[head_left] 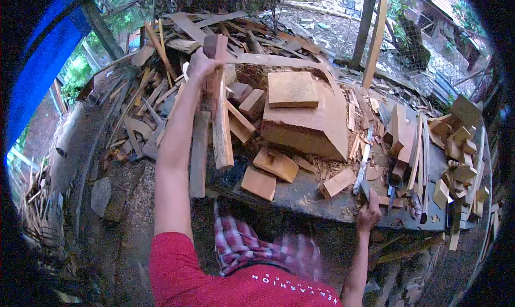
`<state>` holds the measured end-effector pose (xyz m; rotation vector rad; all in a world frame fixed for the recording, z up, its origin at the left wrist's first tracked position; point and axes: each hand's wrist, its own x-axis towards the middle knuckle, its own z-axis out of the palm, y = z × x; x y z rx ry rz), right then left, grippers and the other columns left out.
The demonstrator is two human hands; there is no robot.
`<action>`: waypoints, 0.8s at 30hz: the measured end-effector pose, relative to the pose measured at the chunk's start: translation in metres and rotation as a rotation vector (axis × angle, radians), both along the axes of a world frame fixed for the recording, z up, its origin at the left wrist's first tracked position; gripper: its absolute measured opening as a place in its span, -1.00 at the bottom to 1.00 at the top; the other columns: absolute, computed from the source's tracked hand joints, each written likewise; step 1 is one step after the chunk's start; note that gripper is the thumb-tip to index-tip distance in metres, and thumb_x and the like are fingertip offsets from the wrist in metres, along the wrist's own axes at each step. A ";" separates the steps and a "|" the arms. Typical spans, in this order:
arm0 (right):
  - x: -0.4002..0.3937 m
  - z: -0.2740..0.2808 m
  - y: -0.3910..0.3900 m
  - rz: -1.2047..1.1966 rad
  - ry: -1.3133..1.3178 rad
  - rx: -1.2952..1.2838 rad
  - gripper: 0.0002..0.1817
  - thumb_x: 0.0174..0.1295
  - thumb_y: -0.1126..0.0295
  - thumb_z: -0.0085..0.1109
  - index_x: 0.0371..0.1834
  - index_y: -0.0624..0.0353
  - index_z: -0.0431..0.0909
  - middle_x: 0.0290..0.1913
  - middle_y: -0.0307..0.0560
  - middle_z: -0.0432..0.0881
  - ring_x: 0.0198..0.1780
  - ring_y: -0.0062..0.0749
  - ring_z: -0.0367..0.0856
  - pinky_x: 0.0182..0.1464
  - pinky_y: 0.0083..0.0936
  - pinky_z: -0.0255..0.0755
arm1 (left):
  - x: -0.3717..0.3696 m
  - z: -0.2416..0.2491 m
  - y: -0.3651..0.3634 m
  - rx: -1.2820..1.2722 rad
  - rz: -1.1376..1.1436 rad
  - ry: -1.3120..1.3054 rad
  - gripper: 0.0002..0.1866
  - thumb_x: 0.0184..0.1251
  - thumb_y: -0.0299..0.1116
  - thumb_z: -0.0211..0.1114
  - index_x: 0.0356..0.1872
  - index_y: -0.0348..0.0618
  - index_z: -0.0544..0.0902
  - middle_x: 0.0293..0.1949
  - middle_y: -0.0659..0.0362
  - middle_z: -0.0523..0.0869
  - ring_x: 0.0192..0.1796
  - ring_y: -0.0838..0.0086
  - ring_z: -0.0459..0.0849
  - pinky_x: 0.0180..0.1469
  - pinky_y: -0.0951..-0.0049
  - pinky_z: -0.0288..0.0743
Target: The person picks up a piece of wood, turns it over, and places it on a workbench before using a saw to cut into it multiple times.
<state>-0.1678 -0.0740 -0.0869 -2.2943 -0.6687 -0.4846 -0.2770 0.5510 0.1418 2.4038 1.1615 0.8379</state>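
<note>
My left hand point(205, 67) reaches far forward over the bench, its fingers closed around a reddish-brown wooden block point(216, 46). Below that block, a long rough-edged strip of wood point(222, 138) points back toward me. My right hand point(368, 216) is at the front edge of the bench, closed at the near end of a long-bladed knife point(365, 159), whose narrow grey blade lies among shavings. A big bevelled wooden block point(306, 127) fills the middle, with a smaller flat block point(292, 90) on top. Cut blocks point(276, 164) lie in front of it.
Scrap wood point(177, 44) is heaped along the back and left. Small blocks point(461, 151) are piled at the right end, beside thin upright slats point(421, 157). A post point(375, 36) rises behind the bench, and a blue tarp point(45, 60) hangs at left.
</note>
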 end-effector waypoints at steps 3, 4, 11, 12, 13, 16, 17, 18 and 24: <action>-0.002 0.006 0.003 -0.006 -0.013 0.013 -0.53 0.11 0.66 -0.10 0.13 0.23 0.52 0.10 0.18 0.59 0.12 0.04 0.58 0.13 -0.23 0.44 | -0.017 0.035 -0.054 -0.086 -0.246 -0.435 -0.23 -0.31 -0.14 0.59 0.01 -0.33 0.51 -0.12 0.02 0.69 -0.06 0.28 0.67 -0.01 0.33 0.55; -0.003 0.008 0.002 -0.014 -0.004 0.003 -0.53 0.11 0.67 -0.10 0.13 0.23 0.52 0.10 0.18 0.59 0.12 0.04 0.57 0.13 -0.23 0.44 | -0.018 0.042 -0.055 -0.127 -0.279 -0.452 -0.25 -0.24 -0.10 0.58 0.02 -0.28 0.50 -0.19 0.09 0.68 -0.07 0.40 0.64 -0.02 0.36 0.54; 0.009 -0.016 -0.008 0.017 -0.080 -0.012 -0.48 0.06 0.67 -0.10 0.15 0.21 0.51 0.10 0.17 0.58 0.12 0.03 0.56 0.15 -0.25 0.42 | -0.048 0.041 -0.116 -1.203 -0.672 -0.791 -0.78 0.36 -0.24 0.18 -0.16 -0.14 0.65 -0.30 0.16 0.74 -0.25 0.37 0.73 -0.12 0.30 0.66; 0.011 -0.022 -0.010 0.004 -0.080 0.015 -0.49 0.05 0.66 -0.10 0.14 0.22 0.52 0.10 0.18 0.58 0.14 0.02 0.55 0.16 -0.25 0.41 | -0.043 0.026 -0.117 -1.319 -0.634 -0.848 -0.78 0.40 -0.24 0.14 -0.17 -0.13 0.65 -0.26 0.10 0.73 -0.26 0.30 0.72 -0.12 0.24 0.67; 0.009 -0.020 -0.007 -0.017 -0.084 -0.005 -0.50 0.05 0.65 -0.10 0.13 0.23 0.53 0.10 0.18 0.58 0.14 0.02 0.56 0.17 -0.27 0.41 | -0.042 0.007 -0.117 -1.405 -0.684 -0.873 -0.74 0.37 -0.22 0.17 -0.11 -0.18 0.62 -0.20 0.07 0.72 -0.21 0.25 0.72 -0.11 0.20 0.67; 0.005 -0.013 -0.007 0.034 -0.092 0.055 -0.50 0.06 0.64 -0.12 0.13 0.24 0.53 0.10 0.18 0.59 0.14 0.02 0.56 0.17 -0.28 0.42 | -0.057 -0.001 -0.216 -1.452 -0.572 -0.957 -0.66 0.32 -0.20 0.23 -0.01 -0.20 0.55 -0.07 0.05 0.67 -0.07 0.21 0.68 -0.02 0.14 0.64; 0.005 -0.012 -0.008 0.039 -0.104 0.042 -0.50 0.06 0.64 -0.13 0.13 0.24 0.53 0.10 0.18 0.59 0.14 0.02 0.57 0.17 -0.28 0.42 | -0.053 -0.025 -0.215 -1.579 -0.697 -0.976 -0.67 0.33 -0.20 0.23 0.01 -0.16 0.55 -0.06 0.06 0.66 -0.04 0.20 0.66 0.02 0.11 0.62; 0.003 -0.008 -0.006 0.016 -0.060 0.062 -0.50 0.06 0.63 -0.13 0.12 0.24 0.53 0.10 0.18 0.59 0.14 0.03 0.57 0.16 -0.26 0.43 | -0.052 -0.033 -0.235 -1.532 -0.589 -1.027 -0.66 0.32 -0.21 0.25 0.03 -0.15 0.54 -0.05 0.07 0.65 -0.02 0.20 0.65 0.04 0.09 0.61; 0.002 -0.005 -0.009 0.045 -0.062 0.090 -0.47 0.07 0.62 -0.11 0.19 0.19 0.48 0.10 0.17 0.58 0.12 0.06 0.56 0.12 -0.24 0.45 | -0.051 -0.093 -0.326 -1.602 -0.470 -1.051 -0.51 0.13 -0.17 0.42 0.06 -0.09 0.50 -0.02 0.10 0.60 0.02 0.21 0.60 0.04 -0.02 0.57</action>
